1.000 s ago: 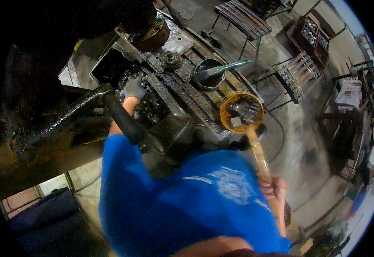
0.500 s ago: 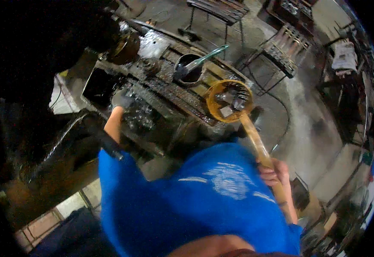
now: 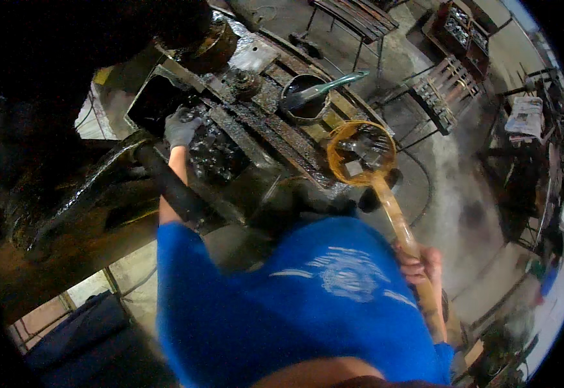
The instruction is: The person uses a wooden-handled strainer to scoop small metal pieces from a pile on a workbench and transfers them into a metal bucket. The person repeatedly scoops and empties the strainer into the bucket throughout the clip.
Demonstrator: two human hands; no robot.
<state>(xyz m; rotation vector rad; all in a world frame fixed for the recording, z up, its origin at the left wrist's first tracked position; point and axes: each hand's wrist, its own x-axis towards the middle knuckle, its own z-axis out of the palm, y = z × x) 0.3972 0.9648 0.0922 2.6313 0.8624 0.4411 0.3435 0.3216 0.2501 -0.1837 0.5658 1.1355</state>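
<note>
My right hand [image 3: 422, 266], bare, is wrapped around the long tan handle [image 3: 395, 213] of a round scoop with a yellow rim [image 3: 331, 161]. Several grey metal pieces [image 3: 372, 155] lie in the scoop's bowl. On the other side, my left hand [image 3: 181, 128] wears a grey glove and reaches down to the edge of a heap of dark, shiny metal pieces [image 3: 217, 155] in a metal trough. Its fingertips blend into the heap, so I cannot make out whether they hold a piece.
A pot [image 3: 306, 111] with a green-handled brush [image 3: 337, 83] stands on the oily machine bed [image 3: 269, 139]. A dark bar [image 3: 172, 184] crosses by my left forearm. Beyond are a slatted stand [image 3: 446, 90] and a metal rack [image 3: 356, 19]. A dark square opening [image 3: 159, 107] lies beside the glove.
The view has shifted, so the bench and scoop sit a little farther right. My left hand stays at the heap, more sharply seen now. My right hand keeps its hold on the scoop.
</note>
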